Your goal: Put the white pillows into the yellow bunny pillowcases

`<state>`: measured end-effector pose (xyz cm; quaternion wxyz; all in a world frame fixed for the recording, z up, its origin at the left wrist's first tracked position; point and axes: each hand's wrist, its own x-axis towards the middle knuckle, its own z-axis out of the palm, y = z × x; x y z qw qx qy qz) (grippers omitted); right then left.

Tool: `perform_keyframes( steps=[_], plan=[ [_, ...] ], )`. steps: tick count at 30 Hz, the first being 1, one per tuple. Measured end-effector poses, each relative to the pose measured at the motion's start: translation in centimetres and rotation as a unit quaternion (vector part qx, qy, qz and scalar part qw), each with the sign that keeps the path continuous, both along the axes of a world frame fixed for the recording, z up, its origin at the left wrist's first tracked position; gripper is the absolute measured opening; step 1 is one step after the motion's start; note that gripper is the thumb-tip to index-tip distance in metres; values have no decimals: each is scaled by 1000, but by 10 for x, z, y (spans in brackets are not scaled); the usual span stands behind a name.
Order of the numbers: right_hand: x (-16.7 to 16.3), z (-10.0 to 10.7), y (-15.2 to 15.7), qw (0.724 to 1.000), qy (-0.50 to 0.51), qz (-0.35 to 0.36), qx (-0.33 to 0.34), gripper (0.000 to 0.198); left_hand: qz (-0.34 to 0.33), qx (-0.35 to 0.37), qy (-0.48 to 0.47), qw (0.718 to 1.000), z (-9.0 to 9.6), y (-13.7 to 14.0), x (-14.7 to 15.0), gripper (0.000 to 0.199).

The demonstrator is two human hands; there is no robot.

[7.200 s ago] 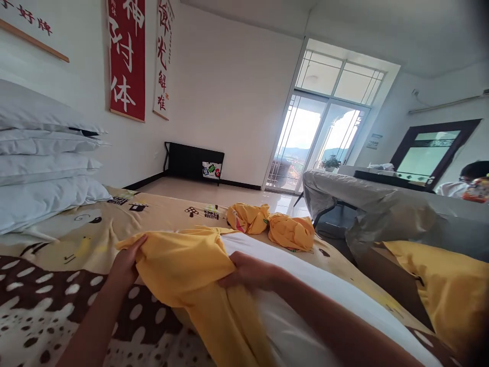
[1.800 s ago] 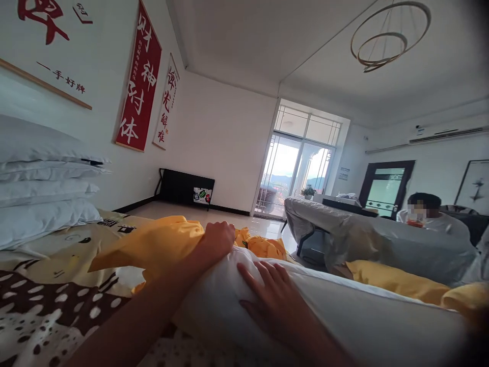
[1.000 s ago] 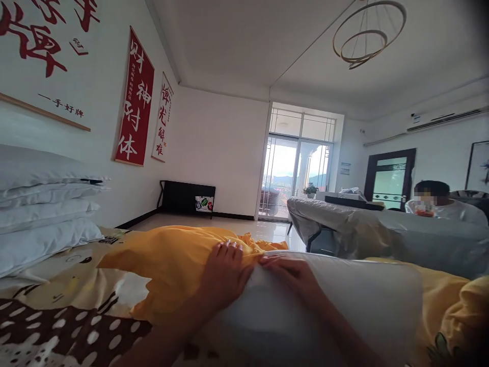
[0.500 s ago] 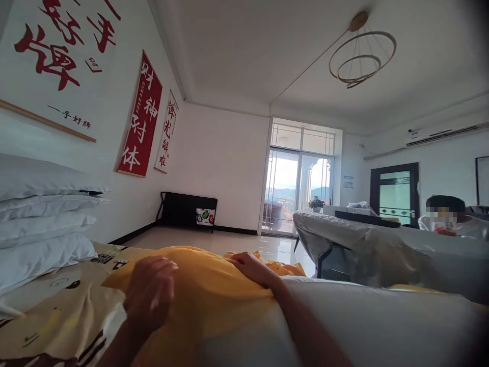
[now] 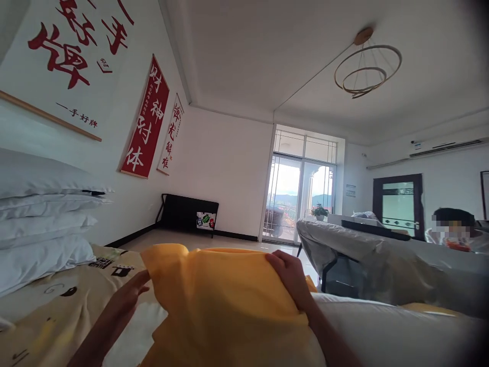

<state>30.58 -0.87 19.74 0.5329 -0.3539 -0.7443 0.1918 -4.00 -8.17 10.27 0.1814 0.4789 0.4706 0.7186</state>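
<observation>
A yellow pillowcase [image 5: 229, 300] is spread in front of me, its upper edge raised. My left hand [image 5: 132, 290] is closed at its left side, fingers pinching the fabric near the corner. At the upper right edge, my right hand [image 5: 288, 272] is closed on the cloth, with the thumb side hidden. A white pillow [image 5: 374, 326] lies to the right, beyond my right forearm. Beneath my left forearm is a beige printed cloth [image 5: 49, 306] with a cartoon pattern.
White pillows [image 5: 46, 224] are stacked at the left by the wall. A plastic-covered table [image 5: 382, 260] stands at the right, with a potted plant [image 5: 320, 211] near its far end. Another person [image 5: 454, 224] is behind it. A black folded frame [image 5: 187, 216] leans against the far wall.
My left hand has moved left and taken hold of the pillowcase's side. My right hand has shifted right, and the yellow cloth is now drawn up and stretched wider. The view has tilted slightly.
</observation>
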Motion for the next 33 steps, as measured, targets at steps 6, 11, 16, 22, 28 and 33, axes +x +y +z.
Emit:
perform_keyframes(
  steps=[6,11,16,22,28,33],
  plan=[
    [10,34,-33,993,-41,-79,76,29,21,68,-76,995,2,-10,18,35],
    [31,32,-34,987,-137,-60,52,33,78,98,-86,988,6,-18,28,33],
    [41,27,-42,981,-121,-124,84,37,51,75,-99,991,6,-8,32,50],
    [45,25,-64,972,-155,-136,111,40,-143,-19,-149,978,13,-17,52,54],
    [45,33,-67,947,-288,-56,133,40,-168,-63,-120,976,23,-38,60,25],
    [6,48,-89,937,-339,-61,65,30,44,26,-254,966,28,-46,51,42]
  ],
)
